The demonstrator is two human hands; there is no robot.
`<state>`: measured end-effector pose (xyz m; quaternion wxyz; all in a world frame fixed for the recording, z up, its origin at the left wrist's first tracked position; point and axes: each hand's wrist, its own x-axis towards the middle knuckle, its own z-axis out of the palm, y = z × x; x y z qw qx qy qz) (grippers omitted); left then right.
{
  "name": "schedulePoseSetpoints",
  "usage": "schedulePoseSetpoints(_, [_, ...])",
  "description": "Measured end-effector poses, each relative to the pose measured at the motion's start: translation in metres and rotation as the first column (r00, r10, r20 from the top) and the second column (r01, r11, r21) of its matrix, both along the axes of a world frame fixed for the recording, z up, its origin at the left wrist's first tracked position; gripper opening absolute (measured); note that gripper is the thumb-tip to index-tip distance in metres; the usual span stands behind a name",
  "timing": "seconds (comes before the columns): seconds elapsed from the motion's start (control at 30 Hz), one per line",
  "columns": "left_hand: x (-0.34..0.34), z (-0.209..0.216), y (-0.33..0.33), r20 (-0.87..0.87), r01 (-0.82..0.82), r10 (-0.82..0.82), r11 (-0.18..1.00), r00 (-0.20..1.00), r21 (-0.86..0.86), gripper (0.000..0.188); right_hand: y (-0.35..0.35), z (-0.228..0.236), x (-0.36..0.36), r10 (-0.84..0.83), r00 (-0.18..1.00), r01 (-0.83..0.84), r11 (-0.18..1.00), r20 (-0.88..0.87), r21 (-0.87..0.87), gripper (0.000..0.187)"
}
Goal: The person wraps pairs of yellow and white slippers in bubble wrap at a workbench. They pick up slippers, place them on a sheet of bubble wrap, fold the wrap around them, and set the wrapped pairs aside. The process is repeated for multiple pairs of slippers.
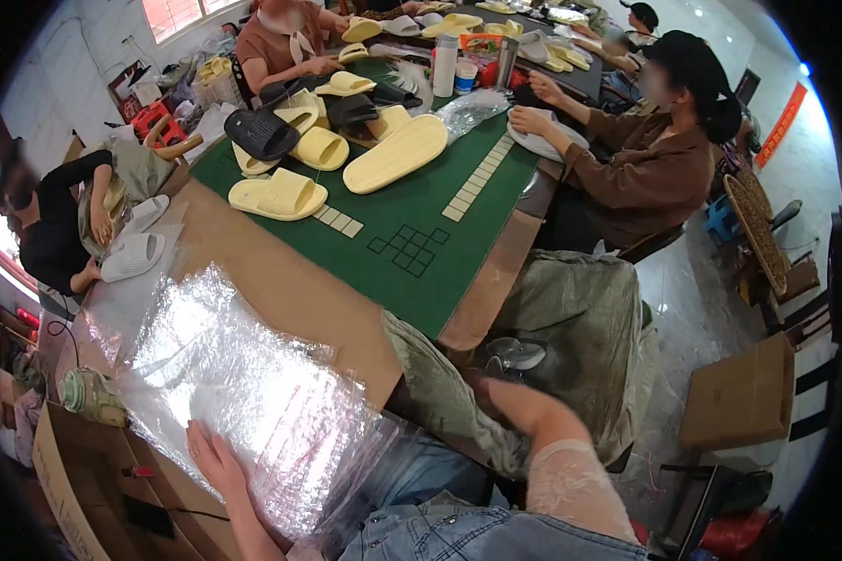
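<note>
My left hand (213, 456) lies with its fingers stretched out on a pile of shiny clear plastic bags (281, 402) at the table's near edge. It grips nothing. My right arm reaches over a large olive-green sack (571, 299) that gapes beside the table. The right hand (510, 400) is smeared by motion at the sack's near side, so its fingers cannot be made out. Deeper inside the sack sits a pale slipper (516, 355), apparently in clear wrapping.
Yellow slippers (395, 154) and a black slipper (262, 136) heap on the green tabletop (346, 257). Co-workers sit left, right and at the far side. White slippers (133, 257) lie near the left co-worker. Cardboard boxes (734, 393) stand on the floor right and lower left.
</note>
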<state>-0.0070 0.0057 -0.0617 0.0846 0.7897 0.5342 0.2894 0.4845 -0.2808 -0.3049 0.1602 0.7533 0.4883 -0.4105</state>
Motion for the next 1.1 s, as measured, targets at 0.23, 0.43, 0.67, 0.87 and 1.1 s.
schedulePoseSetpoints(0.23, [-0.003,0.001,-0.006,-0.058,-0.036,0.035,0.999,0.998,-0.023,0.049,-0.006,-0.057,-0.030,-0.164,0.966,0.167,0.986,0.202,0.002,0.039])
schedulePoseSetpoints(0.43, [0.003,0.006,0.000,-0.075,0.004,-0.006,0.999,0.997,-0.039,0.049,-0.036,-0.066,0.124,-0.839,0.522,0.715,0.528,0.152,0.459,0.039])
schedulePoseSetpoints(0.67, [0.008,0.010,0.000,-0.106,-0.009,0.000,0.997,0.994,-0.081,0.049,-0.039,-0.071,0.053,-0.499,0.687,0.726,0.446,-0.528,0.523,0.046])
schedulePoseSetpoints(0.87, [0.012,0.021,-0.007,-0.139,-0.056,0.042,0.994,0.989,-0.099,0.049,-0.054,-0.032,-0.092,-0.110,0.948,0.244,0.852,-0.298,0.462,0.040])
schedulePoseSetpoints(1.1, [0.013,0.020,-0.006,-0.126,-0.023,0.011,0.995,0.992,-0.092,0.049,-0.112,-0.026,-0.114,-0.236,0.933,0.285,0.945,-0.272,0.158,0.039])
